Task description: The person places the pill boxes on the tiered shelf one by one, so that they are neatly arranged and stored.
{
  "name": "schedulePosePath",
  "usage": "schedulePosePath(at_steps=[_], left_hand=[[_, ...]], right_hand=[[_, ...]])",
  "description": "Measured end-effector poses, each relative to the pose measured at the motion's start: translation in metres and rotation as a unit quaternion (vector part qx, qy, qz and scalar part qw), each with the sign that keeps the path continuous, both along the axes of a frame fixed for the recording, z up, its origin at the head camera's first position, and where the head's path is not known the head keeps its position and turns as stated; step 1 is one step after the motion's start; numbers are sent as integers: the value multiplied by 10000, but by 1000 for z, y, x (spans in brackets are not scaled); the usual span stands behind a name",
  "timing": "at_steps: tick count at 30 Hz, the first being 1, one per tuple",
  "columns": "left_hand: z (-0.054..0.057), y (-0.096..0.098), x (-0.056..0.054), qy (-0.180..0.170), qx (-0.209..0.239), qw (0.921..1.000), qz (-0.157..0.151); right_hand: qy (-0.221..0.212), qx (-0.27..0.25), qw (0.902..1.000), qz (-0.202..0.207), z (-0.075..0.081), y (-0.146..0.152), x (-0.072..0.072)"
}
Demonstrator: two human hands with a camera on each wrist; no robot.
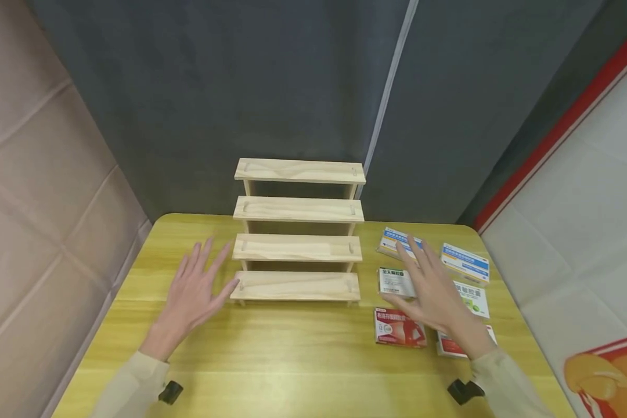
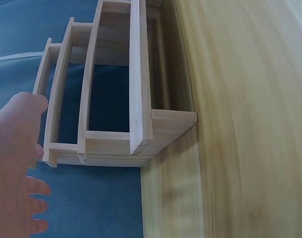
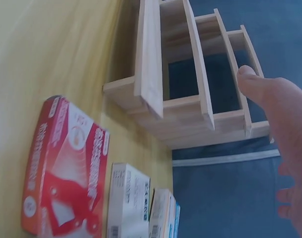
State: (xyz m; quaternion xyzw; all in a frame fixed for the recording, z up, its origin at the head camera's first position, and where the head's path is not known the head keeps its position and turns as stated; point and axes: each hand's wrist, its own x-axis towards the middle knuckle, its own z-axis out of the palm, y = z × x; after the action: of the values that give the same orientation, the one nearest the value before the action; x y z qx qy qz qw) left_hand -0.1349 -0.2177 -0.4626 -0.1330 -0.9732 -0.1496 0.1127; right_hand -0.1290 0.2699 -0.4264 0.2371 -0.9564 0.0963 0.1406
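Observation:
My left hand (image 1: 192, 288) hovers with spread fingers just left of a stepped wooden rack (image 1: 296, 285), holding nothing. The rack has several pale shelves rising toward the back. On the other side, my right hand (image 1: 435, 288) is also spread, above several medicine boxes, and grips none. Beneath or beside it lie a red box (image 1: 399, 328), a white-and-green box (image 1: 395, 282) and a blue-and-white box (image 1: 397, 239). Farther right are another blue-and-white box (image 1: 465, 263), a white-and-green box (image 1: 472, 299) and a red-and-white box (image 1: 451, 346), partly covered by my right hand and wrist.
Everything stands on a yellow wood-grain table (image 1: 292, 371) with rounded back corners. A dark grey curtain or panel (image 1: 214, 104) rises behind it. Pale quilted-looking walls (image 1: 42, 232) flank the left side, and a white panel with a red edge (image 1: 595, 203) is on the right.

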Motion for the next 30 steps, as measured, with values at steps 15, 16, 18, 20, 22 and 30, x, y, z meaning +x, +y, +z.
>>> schedulePosePath(at_steps=[15, 16, 18, 20, 22, 30], left_hand=[[-15, -8, 7, -31, 95, 9999, 107], [-16, -9, 7, -24, 106, 9999, 98], [-17, -10, 7, -16, 123, 9999, 96], [-18, -11, 7, 12, 126, 9999, 106], [-20, -11, 8, -4, 134, 9998, 114], [-31, -14, 9, -177, 179, 9996, 144]], right_hand=[[285, -189, 9994, -52, -18, 28, 18], [234, -211, 9994, -130, -19, 30, 20], [92, -253, 9993, -272, -21, 33, 25], [-81, -274, 9987, -418, -23, 37, 29], [-183, -294, 9981, -514, -25, 40, 32], [191, -449, 9984, -280, -35, 51, 39]])
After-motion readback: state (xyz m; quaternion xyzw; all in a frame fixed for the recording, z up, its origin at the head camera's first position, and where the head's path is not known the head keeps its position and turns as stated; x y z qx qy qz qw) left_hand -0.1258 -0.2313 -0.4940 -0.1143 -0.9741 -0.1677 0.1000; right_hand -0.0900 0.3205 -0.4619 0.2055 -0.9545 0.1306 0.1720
